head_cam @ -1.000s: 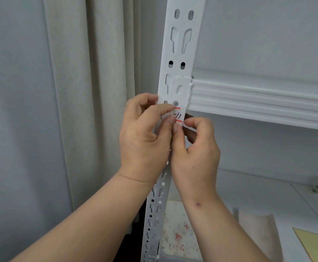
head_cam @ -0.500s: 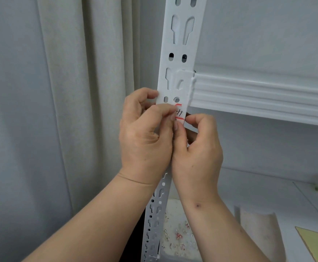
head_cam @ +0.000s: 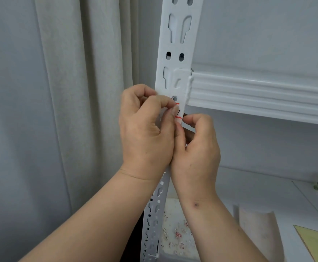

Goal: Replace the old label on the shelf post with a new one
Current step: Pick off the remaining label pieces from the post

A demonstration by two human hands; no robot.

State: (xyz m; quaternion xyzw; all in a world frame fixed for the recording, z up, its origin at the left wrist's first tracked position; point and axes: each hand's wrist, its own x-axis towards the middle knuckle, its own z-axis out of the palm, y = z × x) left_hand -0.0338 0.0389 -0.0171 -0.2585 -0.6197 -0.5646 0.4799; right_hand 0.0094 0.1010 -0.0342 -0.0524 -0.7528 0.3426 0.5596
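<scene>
Facing wall and curtain: a smooth pale grey wall point(head_cam: 12, 110) fills my left side, and a cream curtain point(head_cam: 90, 91) hangs beside it in long soft vertical folds with a faintly coarse weave.
Shelf post: the white shelf post point(head_cam: 180, 25) stands upright in the middle, a flat painted metal strip with a slightly grainy finish, punched with keyhole slots, oval holes and round holes along its length.
Shelf beam: a white ribbed beam point(head_cam: 258, 93) runs off to the right from the post, hooked into it by a small plate; its face is glossy with long horizontal ridges.
Lower shelf: a flat white board point(head_cam: 267, 186) below, carrying a pale rounded roll point(head_cam: 258, 229), a yellow sheet point(head_cam: 316, 241) at the right edge, and a tray-like surface speckled with small red and white scraps point(head_cam: 175, 235).
My left hand: my left hand point(head_cam: 147, 133) is curled against the post's front, thumb and forefinger pinched together on the label's left edge, the other fingers folded in behind.
My right hand: my right hand point(head_cam: 196, 148) sits just beside and touching the left, thumb up along the post, forefinger bent over so its tip presses the label's lower right corner.
Label: the label point(head_cam: 178, 112) is a small white paper rectangle with red stripes at top and bottom and a black handwritten stroke, lying on the post just below the round hole, level with the beam's underside. I cannot tell whether it is stuck flat or partly lifted.
</scene>
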